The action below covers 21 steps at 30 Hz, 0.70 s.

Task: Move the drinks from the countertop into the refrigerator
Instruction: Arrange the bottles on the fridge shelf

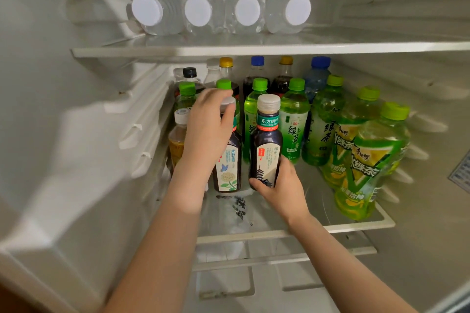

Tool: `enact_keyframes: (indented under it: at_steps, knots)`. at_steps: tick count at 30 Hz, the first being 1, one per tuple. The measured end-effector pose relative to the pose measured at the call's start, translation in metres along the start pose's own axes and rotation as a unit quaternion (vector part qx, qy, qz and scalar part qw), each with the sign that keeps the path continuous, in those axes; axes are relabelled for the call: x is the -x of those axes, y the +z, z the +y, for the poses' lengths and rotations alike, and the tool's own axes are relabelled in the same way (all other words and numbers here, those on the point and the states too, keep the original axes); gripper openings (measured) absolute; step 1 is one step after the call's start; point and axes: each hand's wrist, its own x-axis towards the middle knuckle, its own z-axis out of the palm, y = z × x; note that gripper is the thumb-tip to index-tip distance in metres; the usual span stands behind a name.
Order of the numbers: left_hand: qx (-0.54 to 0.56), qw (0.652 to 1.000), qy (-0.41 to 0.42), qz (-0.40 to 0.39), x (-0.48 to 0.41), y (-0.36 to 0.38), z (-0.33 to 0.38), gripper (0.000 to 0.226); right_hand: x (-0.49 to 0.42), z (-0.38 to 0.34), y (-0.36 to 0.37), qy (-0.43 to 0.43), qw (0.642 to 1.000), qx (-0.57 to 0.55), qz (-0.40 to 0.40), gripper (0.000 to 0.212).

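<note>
Inside the refrigerator (76,122), the left hand (207,129) grips the butterfly-label bottle (229,168), the right hand (277,185) the pagoda-label bottle (267,140).

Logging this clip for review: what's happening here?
A person is loading a refrigerator's glass shelf. The left hand grips the cap end of a butterfly-label tea bottle standing on the shelf; the right hand holds a second dark tea bottle by its base beside it. Green tea bottles stand behind and to the right.

Left hand (206,132) and right hand (279,187) reach forward, both gripping.
</note>
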Motion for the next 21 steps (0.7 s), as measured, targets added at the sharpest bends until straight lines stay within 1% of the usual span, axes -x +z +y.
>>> enact_keyframes:
  at_steps: [3, 6, 18, 21]
  knots:
    - [-0.007, 1.000, 0.001, 0.025, -0.001, 0.000, 0.000, 0.027, 0.000, -0.001, 0.000, 0.001, 1.000, 0.005, 0.000, 0.076]
    - [-0.004, 1.000, 0.000, 0.031, -0.002, -0.001, -0.001, 0.026, 0.000, -0.001, 0.001, 0.005, 1.000, 0.006, -0.001, 0.076]
    - [0.028, 1.000, 0.003, 0.006, 0.007, 0.001, -0.005, 0.025, 0.004, 0.002, 0.007, 0.025, 1.000, 0.008, -0.018, 0.081]
    - [0.040, 0.999, -0.004, 0.000, 0.009, -0.001, -0.004, 0.026, 0.007, -0.003, 0.004, 0.033, 0.999, 0.012, -0.032, 0.084]
